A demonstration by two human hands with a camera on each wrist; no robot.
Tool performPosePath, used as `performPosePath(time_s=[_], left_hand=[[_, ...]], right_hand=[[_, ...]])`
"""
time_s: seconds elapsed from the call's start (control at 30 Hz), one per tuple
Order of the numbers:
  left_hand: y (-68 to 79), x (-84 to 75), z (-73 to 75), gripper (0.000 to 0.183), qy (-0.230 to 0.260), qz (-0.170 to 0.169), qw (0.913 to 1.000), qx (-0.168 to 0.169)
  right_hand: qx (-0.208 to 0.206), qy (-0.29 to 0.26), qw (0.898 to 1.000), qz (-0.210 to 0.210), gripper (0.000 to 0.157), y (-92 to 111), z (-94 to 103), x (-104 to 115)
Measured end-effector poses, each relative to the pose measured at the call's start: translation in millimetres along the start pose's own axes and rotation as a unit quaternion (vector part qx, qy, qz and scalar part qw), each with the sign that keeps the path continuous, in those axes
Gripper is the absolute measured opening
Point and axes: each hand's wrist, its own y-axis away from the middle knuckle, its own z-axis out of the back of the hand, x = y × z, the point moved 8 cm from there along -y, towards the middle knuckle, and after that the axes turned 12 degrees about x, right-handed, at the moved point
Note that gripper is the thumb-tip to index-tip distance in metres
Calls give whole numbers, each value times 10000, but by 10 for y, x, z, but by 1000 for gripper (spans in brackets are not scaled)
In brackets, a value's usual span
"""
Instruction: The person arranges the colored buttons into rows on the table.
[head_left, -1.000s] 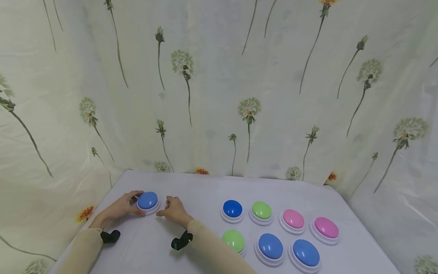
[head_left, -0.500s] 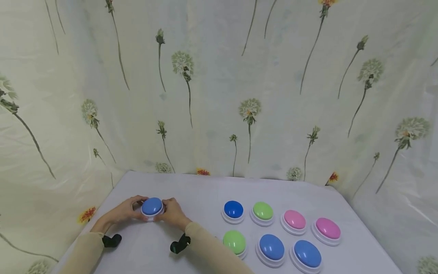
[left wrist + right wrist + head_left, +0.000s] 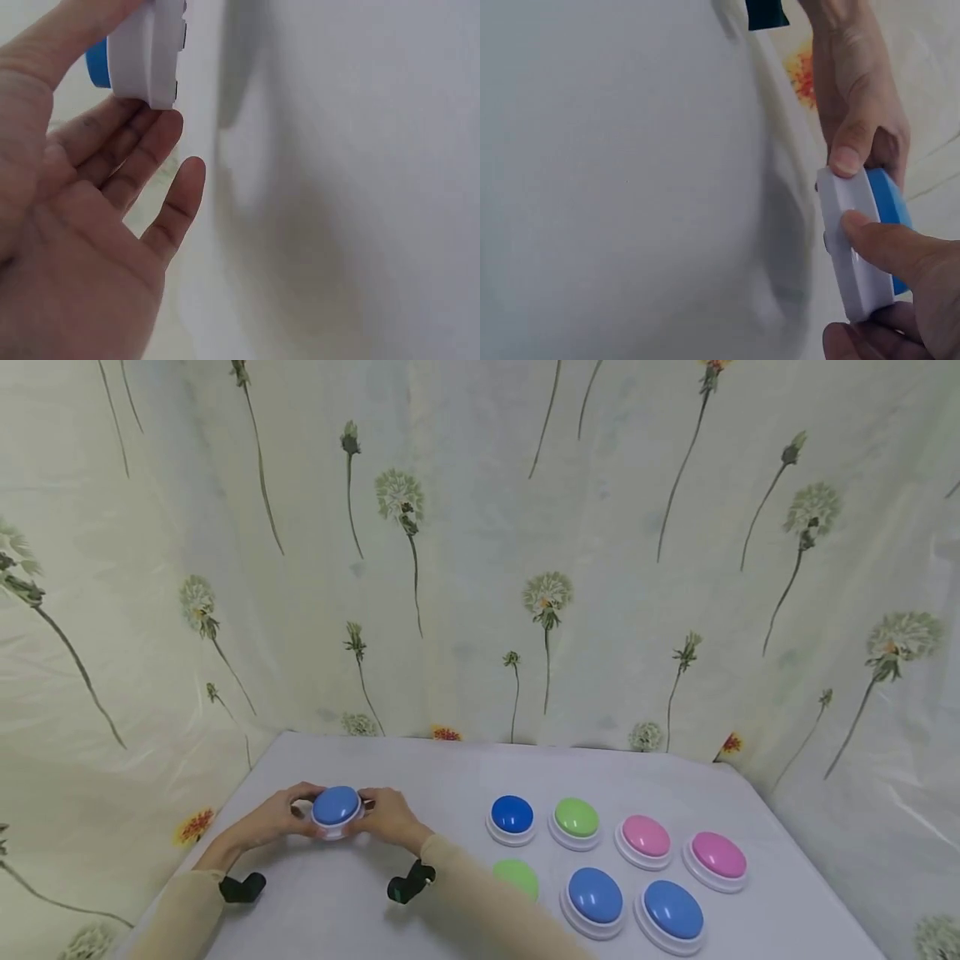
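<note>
A round push button [image 3: 335,805] with a blue dome and white base is held between both hands at the left part of the table. My left hand [image 3: 279,818] grips its left side; in the left wrist view the thumb and fingers hold the white base [image 3: 142,60], while the little finger [image 3: 180,199] sticks out free. From the right, my right hand [image 3: 393,820] pinches the same base, its thumb [image 3: 881,240] pressed on the side wall in the right wrist view. The button's small feet face the white tabletop, with a gap and shadow between.
Right of the hands stand more push buttons: dark blue [image 3: 512,817], green [image 3: 576,818], two pink ones [image 3: 647,837] and two blue ones [image 3: 596,896]. The right sleeve [image 3: 495,893] partly covers another green button [image 3: 517,877]. A dandelion-print curtain [image 3: 465,568] hangs behind the white table [image 3: 420,760].
My right hand, apart from the button a second ago, has closed in and taken hold of its right side. The held button has shifted slightly right. The green front button is now more covered.
</note>
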Motion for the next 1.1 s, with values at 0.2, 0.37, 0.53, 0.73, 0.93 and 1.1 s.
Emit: performPosePath(time_s=[0.2, 0.37, 0.53, 0.73, 0.93, 1.1], left_hand=[[-6, -327, -21, 64, -55, -237, 9997, -102], [36, -665, -154, 63, -215, -443, 9986, -177], [95, -1039, -370, 63, -359, -667, 9969, -189], [171, -1506, -682, 61, -302, -996, 9945, -107], [214, -1923, -1051, 64, -314, -1055, 9939, -8], [201, -2206, -1367, 66, -485, -1088, 9926, 241]], right_hand=[[104, 83, 9994, 313, 56, 186, 240, 130], [87, 102, 9990, 438, 58, 450, 392, 174], [134, -138, 9982, 568, 60, 828, 513, 189], [161, -165, 9979, 598, 59, 1343, 661, 164], [97, -226, 9975, 656, 59, 1937, 801, 149], [185, -551, 9980, 267, 56, 2374, 852, 59]])
